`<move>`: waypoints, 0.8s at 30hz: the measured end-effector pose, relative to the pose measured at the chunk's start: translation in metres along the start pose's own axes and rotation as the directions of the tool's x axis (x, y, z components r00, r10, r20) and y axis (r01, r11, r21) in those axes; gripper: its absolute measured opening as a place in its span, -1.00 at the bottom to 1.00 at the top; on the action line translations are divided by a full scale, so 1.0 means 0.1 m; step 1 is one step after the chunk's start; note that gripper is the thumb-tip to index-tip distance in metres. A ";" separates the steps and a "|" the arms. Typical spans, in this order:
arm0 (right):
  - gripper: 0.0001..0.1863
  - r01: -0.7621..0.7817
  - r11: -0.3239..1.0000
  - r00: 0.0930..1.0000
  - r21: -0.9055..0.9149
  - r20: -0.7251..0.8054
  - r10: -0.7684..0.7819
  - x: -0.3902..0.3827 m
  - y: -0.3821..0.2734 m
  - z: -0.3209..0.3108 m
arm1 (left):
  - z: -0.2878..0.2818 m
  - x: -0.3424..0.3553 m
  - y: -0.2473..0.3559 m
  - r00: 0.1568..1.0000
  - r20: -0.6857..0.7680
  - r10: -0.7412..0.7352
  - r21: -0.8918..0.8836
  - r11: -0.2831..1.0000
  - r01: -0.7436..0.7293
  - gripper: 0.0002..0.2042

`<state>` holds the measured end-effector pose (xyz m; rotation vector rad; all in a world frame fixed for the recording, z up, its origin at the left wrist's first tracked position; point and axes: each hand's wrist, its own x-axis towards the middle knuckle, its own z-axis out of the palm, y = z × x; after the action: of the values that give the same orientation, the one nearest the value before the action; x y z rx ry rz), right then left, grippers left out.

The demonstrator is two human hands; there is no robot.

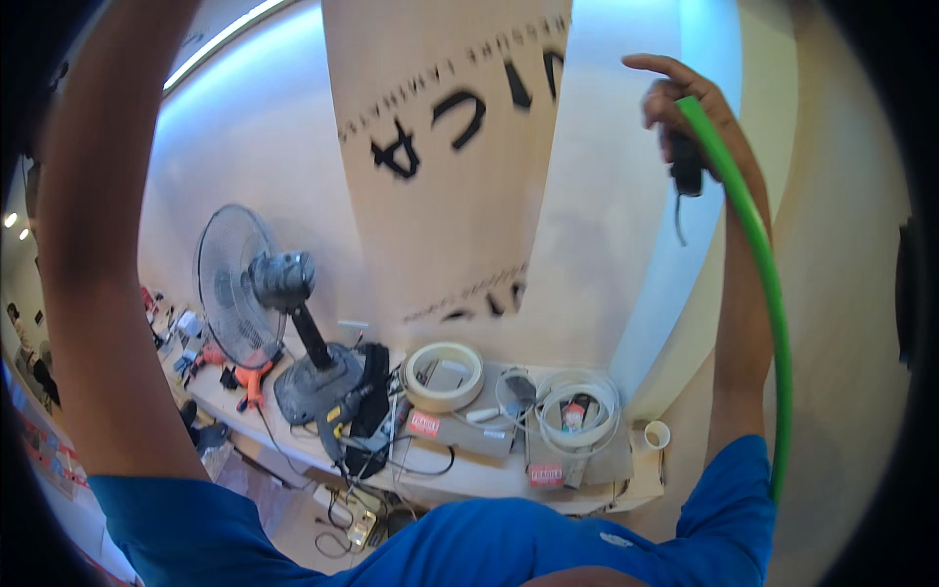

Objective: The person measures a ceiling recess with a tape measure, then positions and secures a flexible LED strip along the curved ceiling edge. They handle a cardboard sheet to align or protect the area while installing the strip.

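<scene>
My right hand (685, 108) is raised at the upper right. Its fingers curl around a black tool (687, 168), while the index finger points out to the left. A thin dark piece hangs below that tool; its exact kind I cannot make out. A bright green hose (755, 220) runs along my right forearm, its upper end at the hand; whether it joins the tool is hidden. My left arm (103, 264) reaches up past the top edge, so the left hand is out of the picture. Between my arms stands a tan laminate sheet (450, 215) with dark print, against the pale wall.
A shelf (293, 445) below carries a grey pedestal fan (313, 338), an orange power tool (252, 383), a yellow-and-black drill (340, 423), a roll of white edging (443, 377), coiled clear tubing (577, 411), flat boxes (460, 435) and a cup (656, 434). Cables (337, 523) lie beneath.
</scene>
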<state>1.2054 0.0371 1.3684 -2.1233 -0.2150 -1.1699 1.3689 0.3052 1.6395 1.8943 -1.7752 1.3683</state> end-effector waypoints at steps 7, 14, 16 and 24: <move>-0.31 0.201 0.946 0.852 -0.256 -0.432 -0.298 -0.12 -0.69 0.28 | 0.65 0.15 0.75 0.889 0.171 0.424 -0.109 0.905 -0.411 -0.70; -0.22 -0.084 0.927 0.954 -0.365 -0.298 -0.031 -0.18 -0.88 0.29 | 0.77 -0.33 1.40 0.898 0.248 0.364 -0.170 0.929 -0.329 -0.81; -0.33 -0.168 0.904 0.956 -0.393 -0.290 0.052 -0.24 -0.98 0.28 | 0.76 -0.42 1.49 0.908 0.213 0.362 -0.160 0.929 -0.333 -0.80; -0.60 0.173 0.925 0.911 -0.338 -0.302 -0.281 -0.06 -0.94 -0.05 | 0.67 -0.95 1.40 0.745 -0.511 0.429 0.174 0.900 -0.399 -0.73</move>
<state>1.1568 0.1051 1.4119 -2.1432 -0.1309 -1.7962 1.2935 0.2871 1.4747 0.9760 -1.9096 1.8773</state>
